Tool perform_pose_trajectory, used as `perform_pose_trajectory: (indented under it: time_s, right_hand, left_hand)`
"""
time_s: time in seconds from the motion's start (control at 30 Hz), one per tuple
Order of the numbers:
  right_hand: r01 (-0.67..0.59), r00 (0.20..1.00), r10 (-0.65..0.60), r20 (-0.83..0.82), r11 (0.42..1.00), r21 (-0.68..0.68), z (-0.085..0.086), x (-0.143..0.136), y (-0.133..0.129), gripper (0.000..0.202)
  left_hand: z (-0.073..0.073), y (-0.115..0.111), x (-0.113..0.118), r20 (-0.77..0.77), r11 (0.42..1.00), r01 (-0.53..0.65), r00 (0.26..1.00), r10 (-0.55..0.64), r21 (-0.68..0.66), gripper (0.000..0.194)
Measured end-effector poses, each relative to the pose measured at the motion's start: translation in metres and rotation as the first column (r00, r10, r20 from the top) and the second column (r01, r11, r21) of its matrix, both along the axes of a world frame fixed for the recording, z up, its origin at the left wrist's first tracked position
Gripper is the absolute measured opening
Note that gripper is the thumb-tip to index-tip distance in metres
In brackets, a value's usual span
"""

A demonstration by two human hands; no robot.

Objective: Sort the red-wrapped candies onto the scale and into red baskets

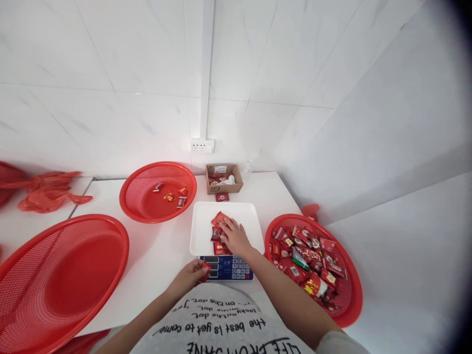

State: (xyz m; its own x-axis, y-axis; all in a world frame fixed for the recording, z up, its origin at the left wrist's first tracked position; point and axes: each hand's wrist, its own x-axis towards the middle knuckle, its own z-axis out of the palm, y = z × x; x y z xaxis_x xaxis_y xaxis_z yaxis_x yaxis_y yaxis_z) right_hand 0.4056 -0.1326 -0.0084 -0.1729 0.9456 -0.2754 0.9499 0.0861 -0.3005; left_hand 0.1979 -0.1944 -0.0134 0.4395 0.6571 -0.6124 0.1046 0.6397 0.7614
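Note:
My left hand (189,276) is closed around a small red packet (205,271), just left of the blue scale's display (217,265). My right hand (235,238) reaches over the white tray (199,221) on the scale, its fingers spread and resting on several red packets (220,219). Part of those packets is hidden beneath the palm and fingers; whether any is gripped does not show.
At right a red basket (350,270) holds many wrapped packets. An upper-left basket (129,196) has a few, and a bigger basket (121,246) stands lower left. Behind the tray are a cardboard box (223,188) and a red packet (222,197). Red bags (49,191) lie far left.

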Motion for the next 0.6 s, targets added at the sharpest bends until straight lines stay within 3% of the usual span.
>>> perform_pose_trajectory:
  time_s: [0.27,0.37,0.6]
  right_hand:
    - [-0.012,0.999,0.010,-0.052,0.999,-0.050,0.003,0.006,-0.010,0.068]
    - [-0.106,0.993,0.106,-0.045,0.994,-0.003,0.006,0.008,-0.014,0.071]
    - [-0.329,0.943,0.331,-0.003,0.937,0.122,0.005,0.006,-0.014,0.053]
  left_hand:
    - [-0.005,-0.001,-0.001,0.009,1.000,0.005,1.000,-0.005,0.013,0.046]
    - [-0.007,-0.001,-0.001,0.010,1.000,0.014,1.000,-0.014,0.011,0.045]
    - [-0.006,0.000,-0.001,-0.008,0.999,0.033,0.999,-0.033,0.020,0.044]
